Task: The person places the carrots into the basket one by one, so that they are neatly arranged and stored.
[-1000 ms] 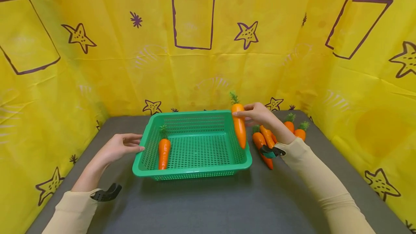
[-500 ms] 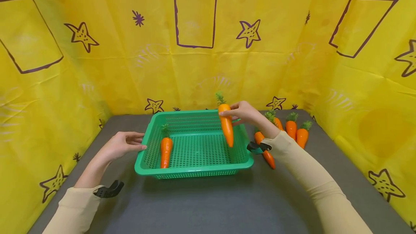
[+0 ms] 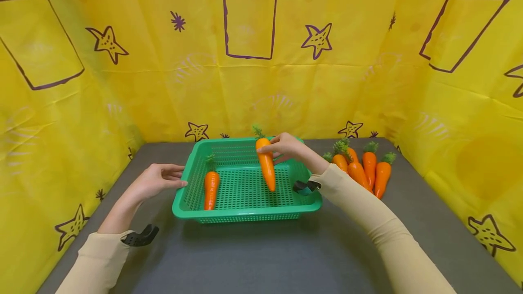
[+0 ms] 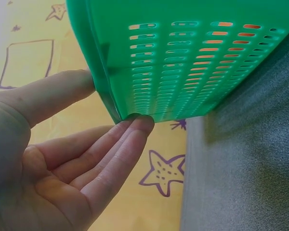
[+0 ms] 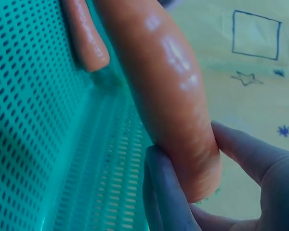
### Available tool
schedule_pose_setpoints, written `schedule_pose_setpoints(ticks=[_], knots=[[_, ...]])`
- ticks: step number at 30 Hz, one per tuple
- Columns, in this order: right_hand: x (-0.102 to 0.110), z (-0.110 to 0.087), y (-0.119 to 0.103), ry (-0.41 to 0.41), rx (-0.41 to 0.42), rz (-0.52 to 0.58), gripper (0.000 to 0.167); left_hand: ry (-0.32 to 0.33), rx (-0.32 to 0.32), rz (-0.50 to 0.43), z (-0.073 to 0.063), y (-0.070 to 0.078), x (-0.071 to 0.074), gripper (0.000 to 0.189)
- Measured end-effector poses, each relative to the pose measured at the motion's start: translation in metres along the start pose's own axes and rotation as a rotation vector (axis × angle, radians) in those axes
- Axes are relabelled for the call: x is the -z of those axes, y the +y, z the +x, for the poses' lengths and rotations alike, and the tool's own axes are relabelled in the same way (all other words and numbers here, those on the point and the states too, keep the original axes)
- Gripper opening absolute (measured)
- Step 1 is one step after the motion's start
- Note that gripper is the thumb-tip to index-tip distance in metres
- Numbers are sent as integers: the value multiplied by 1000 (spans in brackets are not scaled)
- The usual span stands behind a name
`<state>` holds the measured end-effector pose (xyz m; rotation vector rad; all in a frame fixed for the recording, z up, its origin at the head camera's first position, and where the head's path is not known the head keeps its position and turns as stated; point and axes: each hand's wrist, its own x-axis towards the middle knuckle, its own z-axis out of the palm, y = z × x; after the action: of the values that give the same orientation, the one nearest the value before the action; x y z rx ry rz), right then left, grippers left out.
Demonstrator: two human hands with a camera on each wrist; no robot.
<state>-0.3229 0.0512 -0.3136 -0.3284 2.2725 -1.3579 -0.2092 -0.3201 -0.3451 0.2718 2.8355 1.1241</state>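
My right hand (image 3: pixel 289 147) pinches an orange carrot (image 3: pixel 267 170) near its leafy top, thumb on one side and fingers on the other. The carrot hangs tip down above the green plastic basket (image 3: pixel 247 213). In the right wrist view, its thick end (image 5: pixel 197 168) lies between thumb and fingers. Another carrot (image 3: pixel 211 190) lies inside the basket along its left side, leafy end toward the back. My left hand (image 3: pixel 157 178) touches the basket's left side with thumb and fingertips. Its fingers (image 4: pixel 106 178) are nearly straight against the perforated wall in the left wrist view.
Several carrots with green tops (image 3: pixel 369 167) lie in a group on the grey table (image 3: pixel 261 257), right of the basket and partly behind the right forearm. Yellow cloth (image 3: pixel 261 99) with purple drawings surrounds the table at the back and sides.
My right hand has carried its carrot leftward from the basket's right rim to above its inside, and a little lower. The left hand stays at the basket's left side.
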Motion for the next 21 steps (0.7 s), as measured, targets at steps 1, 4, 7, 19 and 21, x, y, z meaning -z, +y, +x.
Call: schedule_pose_setpoints(ticks=[1,4,7,19,21], knots=[[-3,2,0,-5,-1,0,62,0,0,-2,0,0,0,66],[-11,7,-1,-28,-7,13,57,1,0,-10,1,0,0,66],[-20,12,-2,-53,-6,14,51,3,5,-18,1,0,-1,66],[-53,32,-6,-119,-33,-26,39,4,5,-10,1,-1,0,66],[-58,34,-5,-134,-27,-35,34,3,6,-10,1,-1,0,66]])
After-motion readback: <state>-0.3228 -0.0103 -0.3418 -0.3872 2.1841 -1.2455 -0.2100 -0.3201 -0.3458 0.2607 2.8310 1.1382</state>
